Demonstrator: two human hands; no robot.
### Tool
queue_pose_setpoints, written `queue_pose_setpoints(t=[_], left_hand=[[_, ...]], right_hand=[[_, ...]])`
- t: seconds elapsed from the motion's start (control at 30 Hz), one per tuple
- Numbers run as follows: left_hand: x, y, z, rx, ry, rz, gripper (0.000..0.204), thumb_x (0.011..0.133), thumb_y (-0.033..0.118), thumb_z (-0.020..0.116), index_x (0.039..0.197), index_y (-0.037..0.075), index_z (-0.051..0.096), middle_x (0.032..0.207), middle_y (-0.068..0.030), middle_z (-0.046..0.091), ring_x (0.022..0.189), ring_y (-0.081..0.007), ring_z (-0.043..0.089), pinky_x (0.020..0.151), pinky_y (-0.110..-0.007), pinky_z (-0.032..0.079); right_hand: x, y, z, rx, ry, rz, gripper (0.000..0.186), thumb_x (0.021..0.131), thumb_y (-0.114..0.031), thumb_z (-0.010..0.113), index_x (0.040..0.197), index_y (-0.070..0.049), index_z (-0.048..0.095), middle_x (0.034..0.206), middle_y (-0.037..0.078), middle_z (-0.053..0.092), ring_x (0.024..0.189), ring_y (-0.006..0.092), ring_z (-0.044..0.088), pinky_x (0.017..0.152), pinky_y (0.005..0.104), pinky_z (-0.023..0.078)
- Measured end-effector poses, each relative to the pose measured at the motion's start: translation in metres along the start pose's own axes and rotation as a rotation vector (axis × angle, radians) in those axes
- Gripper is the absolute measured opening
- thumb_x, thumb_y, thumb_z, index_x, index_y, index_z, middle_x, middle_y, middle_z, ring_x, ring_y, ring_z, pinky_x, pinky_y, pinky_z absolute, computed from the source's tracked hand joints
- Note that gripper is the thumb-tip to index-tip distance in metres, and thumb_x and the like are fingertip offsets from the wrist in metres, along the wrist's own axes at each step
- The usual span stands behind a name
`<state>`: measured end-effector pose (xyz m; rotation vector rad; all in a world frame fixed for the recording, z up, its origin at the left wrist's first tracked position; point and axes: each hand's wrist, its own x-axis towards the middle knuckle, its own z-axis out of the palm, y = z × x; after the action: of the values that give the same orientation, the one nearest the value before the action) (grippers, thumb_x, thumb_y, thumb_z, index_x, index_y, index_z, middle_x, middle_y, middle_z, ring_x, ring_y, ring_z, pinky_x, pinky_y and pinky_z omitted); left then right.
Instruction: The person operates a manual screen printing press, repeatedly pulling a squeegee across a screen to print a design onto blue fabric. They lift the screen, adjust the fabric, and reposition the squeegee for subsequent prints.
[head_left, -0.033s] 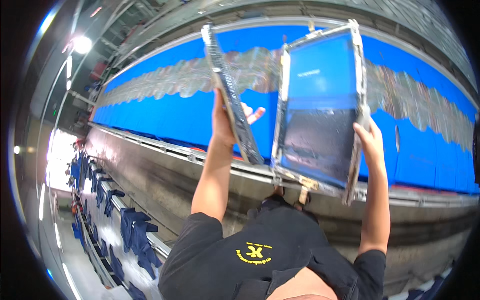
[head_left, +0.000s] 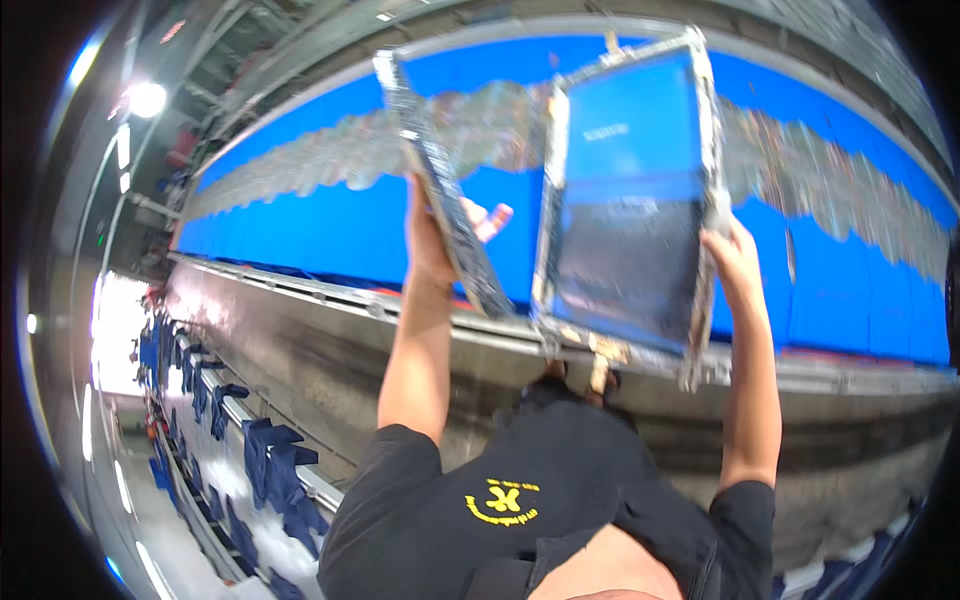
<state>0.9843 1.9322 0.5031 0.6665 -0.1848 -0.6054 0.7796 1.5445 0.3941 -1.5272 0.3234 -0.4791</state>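
My left hand (head_left: pixel 428 238) is closed round a long, narrow squeegee (head_left: pixel 428 160) wrapped in shiny black tape. It stands tilted, its top leaning left, and my fingertips show on its right side. My right hand (head_left: pixel 736 258) grips the right edge of a screen-printing frame (head_left: pixel 551 190), whose rim is pale and stained. Its mesh (head_left: pixel 630 120) lets blue through in the far half and looks dark in the near half. The frame lies over the blue table surface (head_left: pixel 300 230), its near end across the rail; I cannot tell whether it is lifted or resting.
A wavy row of overlapping greyish, translucent pieces (head_left: pixel 300 155) runs along the table on both sides of the frame. A metal rail (head_left: pixel 320 296) borders the near edge. Dark blue cloth pieces (head_left: pixel 275 460) hang along another long rack at the left, across the aisle floor (head_left: pixel 320 350).
The whole view has turned and shifted slightly, so the squeegee and the frame appear a little higher and further left. Both hands keep their holds.
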Motion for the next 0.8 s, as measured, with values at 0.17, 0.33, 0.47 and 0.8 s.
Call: queue_pose_setpoints(t=[0.17,0.33,0.47,0.8], left_hand=[[-0.016,0.008,-0.058,-0.037,-0.022,0.074,0.039,0.095,0.043,0.079,0.077,0.014,0.059,0.066,0.0005,0.055,0.064,-0.0154,0.055,0.117,-0.060,0.034],[-0.034,0.034,-0.094,0.017,0.192,0.112,0.045,0.100,0.051,0.069,0.077,0.016,0.055,0.065,0.0013,0.049,0.062,-0.0145,0.048,0.117,-0.058,0.032],[-0.035,0.036,-0.098,0.094,0.336,0.135,0.063,0.105,0.070,0.055,0.069,0.021,0.040,0.060,0.0033,0.034,0.059,-0.0138,0.038,0.114,-0.058,0.036],[0.000,0.034,-0.072,0.277,0.668,0.094,0.066,0.103,0.074,0.052,0.079,0.013,0.055,0.064,-0.0022,0.040,0.063,-0.0203,0.039,0.107,-0.057,0.048]], right_hand=[[-0.002,0.047,-0.034,0.007,-0.025,0.154,0.036,0.094,-0.022,0.073,0.126,-0.005,0.072,0.106,-0.003,0.069,0.095,0.0097,0.060,0.085,0.0294,0.049],[0.039,0.068,-0.038,0.031,0.298,0.401,0.069,0.103,-0.068,0.062,0.131,-0.005,0.072,0.104,-0.002,0.070,0.089,0.0070,0.061,0.077,0.0259,0.047],[0.067,0.099,-0.009,-0.288,0.453,0.132,0.056,0.107,-0.059,0.063,0.108,-0.005,0.078,0.082,-0.005,0.064,0.074,0.0065,0.053,0.066,0.0267,0.043],[0.092,0.166,-0.022,-0.605,0.496,0.289,0.062,0.105,-0.060,0.059,0.097,-0.001,0.074,0.087,0.014,0.074,0.083,0.0245,0.066,0.082,0.0436,0.053]])
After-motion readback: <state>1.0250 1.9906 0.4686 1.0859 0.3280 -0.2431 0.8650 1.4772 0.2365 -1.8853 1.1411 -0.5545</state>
